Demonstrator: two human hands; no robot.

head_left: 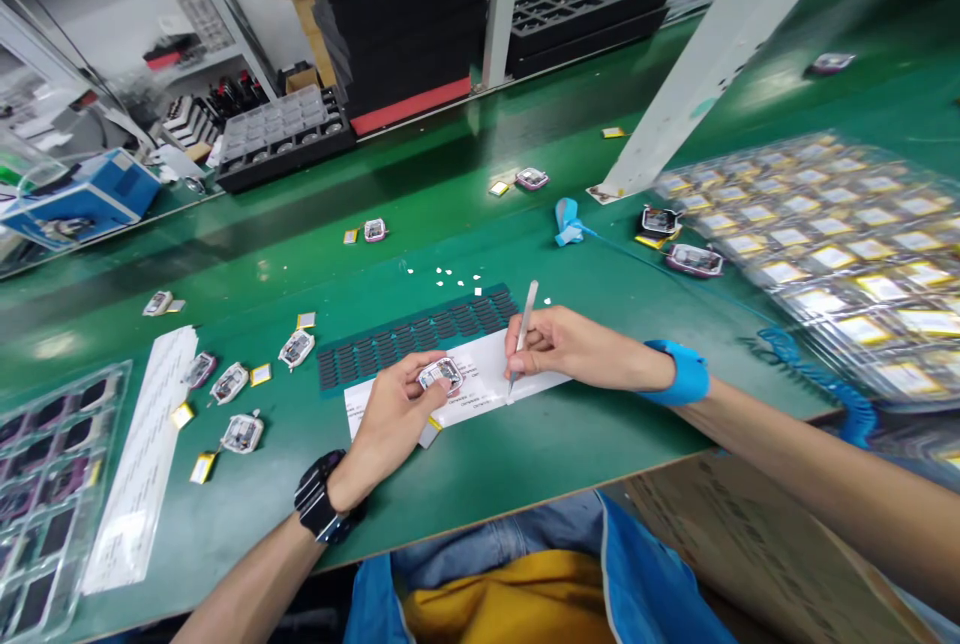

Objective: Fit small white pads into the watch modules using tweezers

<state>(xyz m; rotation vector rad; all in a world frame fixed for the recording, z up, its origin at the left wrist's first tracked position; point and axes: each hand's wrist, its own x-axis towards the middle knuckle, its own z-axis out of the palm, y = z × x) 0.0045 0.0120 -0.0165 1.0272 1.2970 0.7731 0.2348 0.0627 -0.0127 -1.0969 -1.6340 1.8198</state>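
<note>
My left hand (397, 406) is closed around a small white-framed device casing (441, 376) with its electronics showing. A silver battery with a yellow edge (430, 432) hangs below it by the fingers. In my right hand (541, 342) a pair of tweezers (528, 309) is held like a pen. Its tip touches or hovers just over a white printed backing sheet (480, 404); I cannot tell which. Behind the sheet lies a dark strip of small black adhesive pieces (420, 329). Several tiny white bits (448, 272) are scattered beyond that strip.
Opened casings (229, 383) with batteries lie at left, beside a long white strip (142, 464) and a clear tray (60, 494). A battery tray (840, 244) stands at right. A blue coiled cord (825, 374) runs near my right arm; a white post (712, 64) rises behind.
</note>
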